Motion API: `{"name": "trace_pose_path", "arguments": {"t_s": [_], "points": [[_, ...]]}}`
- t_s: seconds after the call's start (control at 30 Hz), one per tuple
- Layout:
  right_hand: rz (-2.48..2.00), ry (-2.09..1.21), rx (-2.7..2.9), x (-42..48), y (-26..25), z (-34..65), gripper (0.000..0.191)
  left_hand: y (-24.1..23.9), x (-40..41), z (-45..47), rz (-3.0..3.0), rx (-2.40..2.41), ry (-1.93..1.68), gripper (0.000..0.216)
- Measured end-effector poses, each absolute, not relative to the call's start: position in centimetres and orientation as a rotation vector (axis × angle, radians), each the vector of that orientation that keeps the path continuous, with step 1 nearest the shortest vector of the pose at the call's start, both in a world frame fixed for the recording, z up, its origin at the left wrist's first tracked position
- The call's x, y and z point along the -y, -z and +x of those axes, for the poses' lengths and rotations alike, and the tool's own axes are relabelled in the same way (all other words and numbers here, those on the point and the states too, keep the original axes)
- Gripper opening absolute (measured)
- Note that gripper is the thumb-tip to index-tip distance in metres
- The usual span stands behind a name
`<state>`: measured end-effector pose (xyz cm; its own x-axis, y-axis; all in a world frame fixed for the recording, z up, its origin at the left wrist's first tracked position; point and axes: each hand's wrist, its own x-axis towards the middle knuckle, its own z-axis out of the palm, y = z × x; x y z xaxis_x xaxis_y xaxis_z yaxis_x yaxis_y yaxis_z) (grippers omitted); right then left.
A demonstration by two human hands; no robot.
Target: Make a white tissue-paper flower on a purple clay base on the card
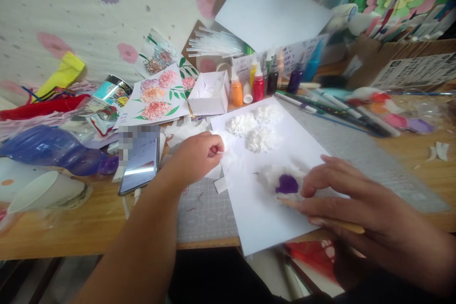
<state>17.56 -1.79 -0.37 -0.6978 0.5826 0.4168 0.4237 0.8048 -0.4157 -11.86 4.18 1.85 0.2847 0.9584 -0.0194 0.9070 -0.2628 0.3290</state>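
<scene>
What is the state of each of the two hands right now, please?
Left hand: closed; whether it pinches anything cannot be told.
Right hand: closed, holding the stick.

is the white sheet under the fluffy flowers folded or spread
Spread: the sheet lies flat, no fold showing, with the white flowers on it.

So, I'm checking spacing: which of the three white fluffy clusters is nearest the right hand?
The front cluster, lowest in the picture; the left cluster and rear cluster both sit farther from the right hand.
</scene>
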Motion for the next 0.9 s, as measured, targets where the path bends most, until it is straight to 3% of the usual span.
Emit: {"name": "trace_pose_path", "arguments": {"t_s": [0.37,0.9], "points": [[-0.767,-0.392,2.411,1.86,0.31,17.51,0.02,-1.94,-4.45,-12.12,2.343,-1.701,-0.248,0.027],[-0.777,-0.395,2.437,1.84,0.53,17.67,0.02,-1.89,-3.97,-12.07,2.169,-1.789,-0.252,0.029]]}}
